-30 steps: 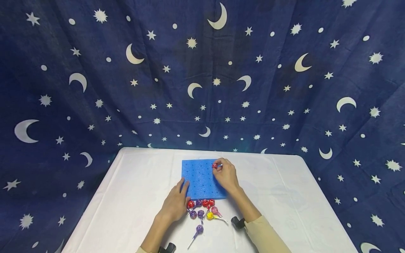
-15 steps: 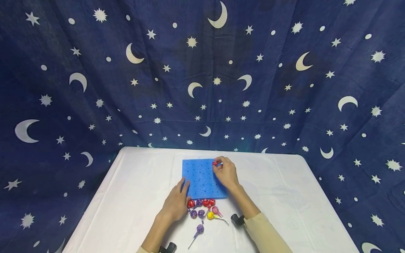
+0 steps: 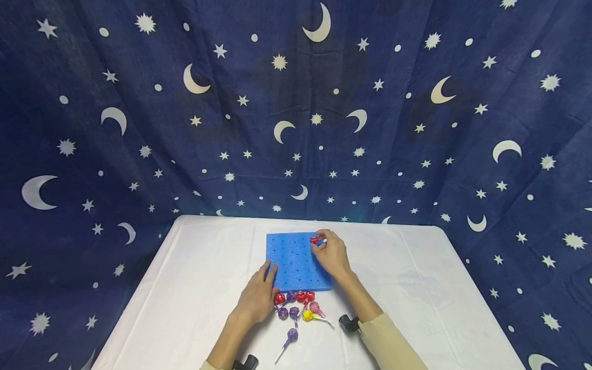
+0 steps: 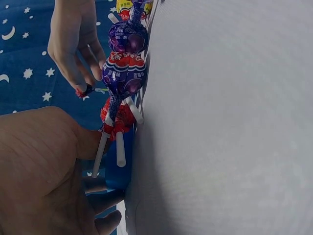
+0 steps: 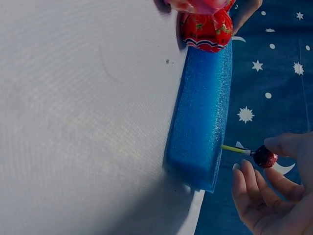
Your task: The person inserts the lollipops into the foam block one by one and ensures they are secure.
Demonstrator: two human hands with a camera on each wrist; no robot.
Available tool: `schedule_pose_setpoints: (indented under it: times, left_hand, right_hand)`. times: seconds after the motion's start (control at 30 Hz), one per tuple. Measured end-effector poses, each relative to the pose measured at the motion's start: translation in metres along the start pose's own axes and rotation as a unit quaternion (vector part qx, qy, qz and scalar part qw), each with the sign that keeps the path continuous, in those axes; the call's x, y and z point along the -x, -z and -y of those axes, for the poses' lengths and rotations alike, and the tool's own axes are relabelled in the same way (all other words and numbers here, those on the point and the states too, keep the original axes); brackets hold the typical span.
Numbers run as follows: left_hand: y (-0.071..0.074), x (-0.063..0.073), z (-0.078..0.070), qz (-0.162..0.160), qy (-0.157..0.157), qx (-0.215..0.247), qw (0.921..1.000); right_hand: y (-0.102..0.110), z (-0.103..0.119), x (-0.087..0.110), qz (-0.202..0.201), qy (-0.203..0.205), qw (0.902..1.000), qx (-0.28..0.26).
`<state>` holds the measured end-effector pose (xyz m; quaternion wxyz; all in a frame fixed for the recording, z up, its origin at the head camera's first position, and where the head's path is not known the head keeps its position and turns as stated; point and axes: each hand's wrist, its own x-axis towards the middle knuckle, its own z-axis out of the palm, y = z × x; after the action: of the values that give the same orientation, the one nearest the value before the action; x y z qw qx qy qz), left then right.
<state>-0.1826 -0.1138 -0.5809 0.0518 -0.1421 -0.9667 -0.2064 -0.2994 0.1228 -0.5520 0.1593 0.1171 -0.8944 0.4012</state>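
Over the far right corner of that blue foam block point(image 3: 293, 267), the right hand point(image 3: 332, 254) has a red lollipop point(image 3: 314, 239) pinched in its grip, stick point(image 5: 234, 149) down. Left hand point(image 3: 255, 297) lies loose-fingered against the left edge. Push crooked and that stick could bend imo.

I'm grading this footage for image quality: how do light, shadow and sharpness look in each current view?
Head: bright, fairly even light on the white tablecloth; left wrist: dimmer, soft shadow beside the blue foam board, print visible on the purple lollipops; right wrist: also dim, a dark, soft-edged shadow on the white tablecloth near the blue foam board, fine glints along its edge.
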Motion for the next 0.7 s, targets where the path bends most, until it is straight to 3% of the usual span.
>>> schedule_pose_setpoints:
  times: [0.7]
  left_hand:
    - [0.0, -0.001, -0.002, 0.009, 0.009, -0.008, 0.9999]
  right_hand:
    - [0.025, 0.026, 0.02, -0.013, -0.024, 0.9976, -0.064]
